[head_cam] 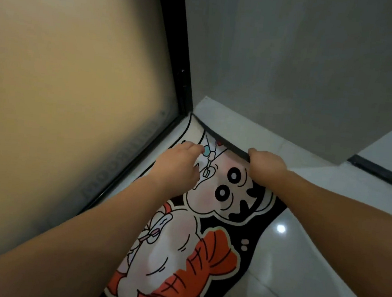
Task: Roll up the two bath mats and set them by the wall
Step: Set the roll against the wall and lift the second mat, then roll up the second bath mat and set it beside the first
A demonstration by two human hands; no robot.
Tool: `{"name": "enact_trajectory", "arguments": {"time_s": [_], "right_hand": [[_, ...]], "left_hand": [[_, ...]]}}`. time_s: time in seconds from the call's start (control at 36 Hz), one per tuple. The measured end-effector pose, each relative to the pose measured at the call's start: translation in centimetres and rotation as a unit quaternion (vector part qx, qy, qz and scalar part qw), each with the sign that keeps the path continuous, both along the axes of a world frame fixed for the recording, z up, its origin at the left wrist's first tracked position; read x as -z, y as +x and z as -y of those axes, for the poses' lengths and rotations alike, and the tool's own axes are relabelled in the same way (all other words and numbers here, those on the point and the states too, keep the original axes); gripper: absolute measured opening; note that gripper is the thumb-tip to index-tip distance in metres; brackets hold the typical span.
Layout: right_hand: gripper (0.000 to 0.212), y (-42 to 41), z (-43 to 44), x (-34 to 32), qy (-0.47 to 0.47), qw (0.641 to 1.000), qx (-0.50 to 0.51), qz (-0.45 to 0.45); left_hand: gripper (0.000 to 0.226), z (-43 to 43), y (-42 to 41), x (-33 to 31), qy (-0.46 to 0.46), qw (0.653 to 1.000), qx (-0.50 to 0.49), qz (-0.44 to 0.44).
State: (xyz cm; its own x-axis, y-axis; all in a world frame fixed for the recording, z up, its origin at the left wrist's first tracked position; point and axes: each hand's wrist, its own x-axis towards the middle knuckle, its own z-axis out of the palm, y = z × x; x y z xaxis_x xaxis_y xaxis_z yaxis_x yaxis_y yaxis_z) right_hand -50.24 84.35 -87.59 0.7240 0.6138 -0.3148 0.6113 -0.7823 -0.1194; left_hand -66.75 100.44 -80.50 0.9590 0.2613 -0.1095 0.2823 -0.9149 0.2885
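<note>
A bath mat [195,239] with a cartoon print is lying flat on the glossy white tile floor [303,266], in the narrow strip between a frosted glass door [72,83] with a black frame on the left and a matte grey wall [294,62] at the far side. The mat is looking soft and short-piled, with a curvy cut outline, a black border, a pale figure with round black eyes and an orange striped shape lower down. Its far end is lifting off the floor and is curling over toward the camera, so the plain grey underside [228,125] is showing as a smooth folded flap near the corner where the door frame is meeting the wall. The right hand [266,163] is gripping the thin dark edge of this flap, with the fingers curled over it and the knuckles upward. The left hand [183,161] is reaching onto the printed face just under the flap, with the fingers bent downward; I cannot tell if it is pinching the mat or only pressing on it. Both bare forearms are stretching forward from the bottom corners of the view. A small bright light spot is reflecting on the polished tile at the right of the mat. Only this one mat is showing in the view.
</note>
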Motion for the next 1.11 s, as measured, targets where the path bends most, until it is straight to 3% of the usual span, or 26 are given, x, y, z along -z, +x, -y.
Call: {"name": "enact_trajectory", "arguments": {"time_s": [0.11, 0.28, 0.33, 0.42, 0.47, 0.56, 0.72, 0.81, 0.92, 1.11], "right_hand": [[0.016, -1.0, 0.5, -5.1, 0.015, 0.996, -0.072, 0.053], [0.028, -3.4, 1.6, -14.2, 0.042, 0.988, -0.13, 0.066], [0.034, -3.9, 2.2, -16.4, 0.05, 0.986, -0.141, 0.076], [0.034, -4.4, 2.9, -19.0, 0.046, 0.983, -0.154, 0.086], [0.024, -4.5, 3.0, -20.3, 0.051, 0.975, -0.188, 0.104], [0.044, -4.7, 2.5, -22.3, 0.045, 0.968, -0.226, 0.103], [0.027, -5.5, 0.8, -23.8, 0.014, 0.952, -0.274, 0.139], [0.026, -6.1, 0.8, -23.5, -0.019, 0.955, -0.27, 0.124], [0.027, -6.6, 1.4, -22.9, 0.002, 0.959, -0.272, 0.08], [0.056, -7.2, 1.7, -23.5, -0.032, 0.938, -0.298, 0.172]], "left_hand": [[0.052, -0.3, 0.1, -1.7, 0.001, 0.999, 0.023, 0.025], [0.072, -0.7, 0.8, -3.9, 0.059, 0.993, 0.087, 0.052], [0.062, -0.9, 0.7, -5.0, 0.022, 0.996, 0.08, 0.037], [0.028, -1.3, 0.1, -7.2, -0.013, 0.995, 0.083, 0.052], [0.027, -1.8, -0.5, -8.8, -0.012, 0.993, 0.095, 0.068], [0.029, -2.9, -1.4, -11.5, -0.032, 0.994, 0.099, 0.043], [0.014, -4.4, -4.0, -15.6, -0.013, 0.995, 0.088, -0.038], [0.009, -4.6, -5.4, -15.6, -0.008, 0.994, 0.087, -0.061], [0.007, -4.8, -6.9, -14.8, 0.004, 0.995, 0.088, -0.056], [0.021, -5.0, -7.8, -15.2, 0.082, 0.993, 0.079, 0.0]]}}
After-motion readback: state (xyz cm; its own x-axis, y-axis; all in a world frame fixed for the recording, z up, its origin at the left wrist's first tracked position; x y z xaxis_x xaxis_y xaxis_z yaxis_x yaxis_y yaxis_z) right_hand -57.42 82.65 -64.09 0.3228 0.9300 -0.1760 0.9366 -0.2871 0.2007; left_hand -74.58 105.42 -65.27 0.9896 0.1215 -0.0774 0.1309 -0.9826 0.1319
